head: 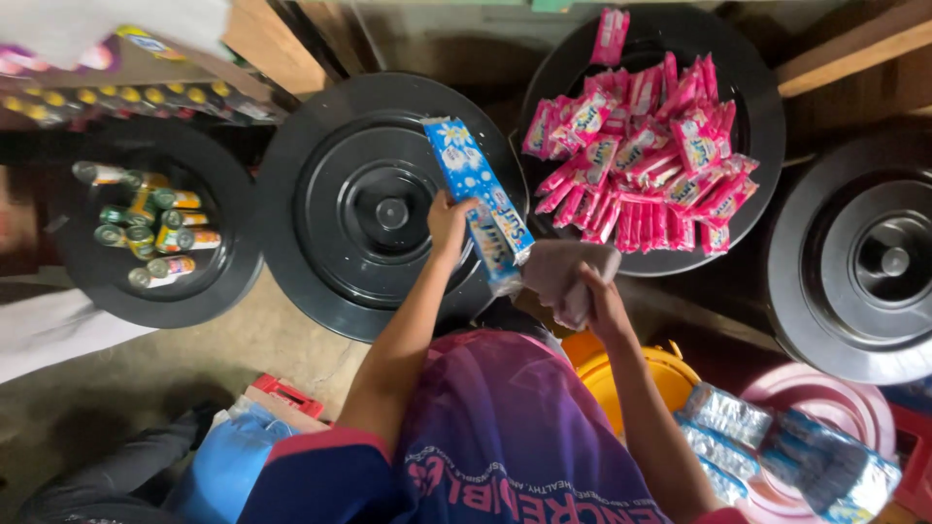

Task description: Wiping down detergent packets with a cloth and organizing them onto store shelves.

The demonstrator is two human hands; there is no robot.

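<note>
Hands meet over the near rim of the middle black lid. Left hand [449,225] is pinched around the lower part of a long strip of blue-and-white plastic sachets [478,199], which slants up and away across that large round black plastic lid [330,209]. Right hand [594,291] is closed on a crumpled grey-brown cloth [563,270], pressed against the strip's lower end.

Beyond the right hand: heap of pink plastic sachets [643,160] on a second round black lid [762,116]. Far left: round black tray [209,291] bearing small cans [150,228] lying on their sides. Far right: a third black lid [854,262], bare. Below the right forearm: yellow plastic bucket [660,374], then a pink lid [854,403] under bundles of clear-wrapped blue packets [791,451]. Purple shirt [505,437] fills the bottom edge.
</note>
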